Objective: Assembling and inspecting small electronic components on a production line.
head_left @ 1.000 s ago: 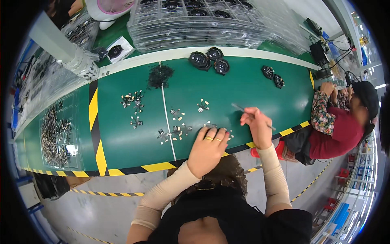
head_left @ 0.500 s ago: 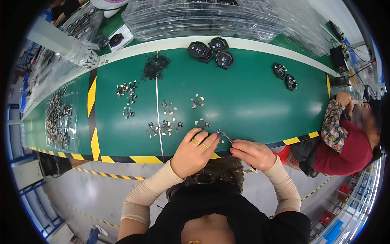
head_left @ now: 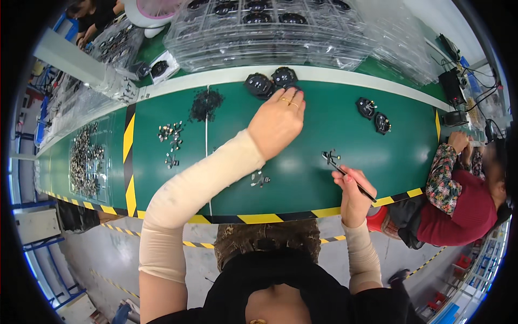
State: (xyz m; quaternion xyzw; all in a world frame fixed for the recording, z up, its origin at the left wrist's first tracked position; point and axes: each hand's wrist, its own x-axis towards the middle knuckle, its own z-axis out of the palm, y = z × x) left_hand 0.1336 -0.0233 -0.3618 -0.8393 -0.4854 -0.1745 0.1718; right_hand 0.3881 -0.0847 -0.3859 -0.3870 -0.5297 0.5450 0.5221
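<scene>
Touching round black plastic cases at top middle, the left hand hides whether it grips one. Right of center, the right hand pinches thin black tweezers, slanting up-left to a small, dark, spidery part.

Left hand extended over green worktop, fingers at the black round housings by the far edge (grip hidden from above). Right hand holds dark tweezers, tips at a small black part. Dark heap of bits left, two open housings right, clear tray of components far left.
</scene>
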